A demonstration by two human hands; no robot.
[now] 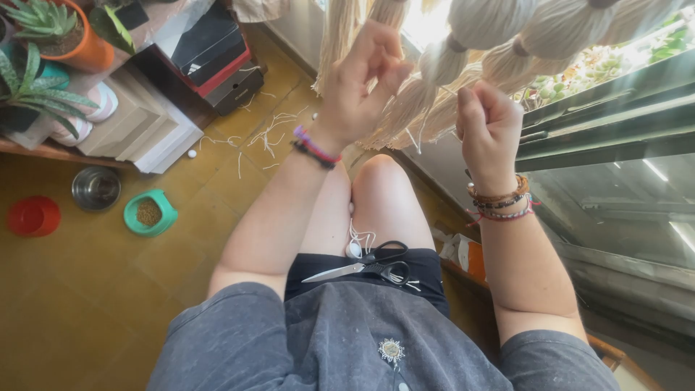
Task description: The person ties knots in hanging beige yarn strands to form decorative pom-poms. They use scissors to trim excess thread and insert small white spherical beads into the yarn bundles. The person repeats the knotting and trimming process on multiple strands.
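Both hands are raised in front of a hanging row of cream yarn tassels (499,43). My left hand (362,83) has its fingers curled against the fringe of a tassel (405,108), pinching strands. My right hand (489,127) is closed, fingers bent, touching thin threads just below the neighbouring tassels. Bracelets circle both wrists. On my lap lie black-handled scissors (369,269), blades shut, pointing left, with a white cord (356,242) beside them.
On the yellow floor at left stand a green bowl with pellets (149,213), a steel bowl (95,188) and a red bowl (33,216). Cut yarn scraps (271,134) litter the floor. Potted succulents (43,43) and boxes (210,51) sit at upper left. A dark window frame (608,123) is at right.
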